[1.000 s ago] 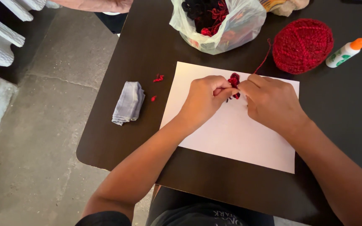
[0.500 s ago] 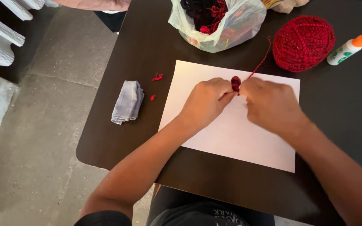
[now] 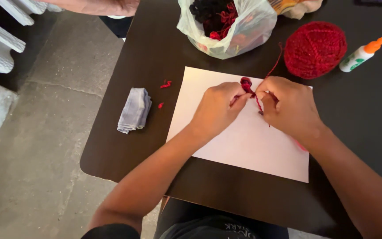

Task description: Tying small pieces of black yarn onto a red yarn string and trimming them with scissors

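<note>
Clear plastic bag [image 3: 244,33] full of dark and red yarn scraps; both hands [image 3: 219,106] [image 3: 288,106] pinched on red yarn strand [image 3: 246,84]

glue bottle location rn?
Head view, far right: the glue bottle lies tilted on the dark table, just right of the red yarn ball, beyond the right hand.

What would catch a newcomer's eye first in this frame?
Most striking are the two hands meeting over the white paper sheet at the middle of the dark table: the left hand and right hand pinch a small red yarn knot between them. Its strand runs up to the big red yarn ball at upper right, beside a glue bottle. A folded grey cloth lies left of the paper.
</note>
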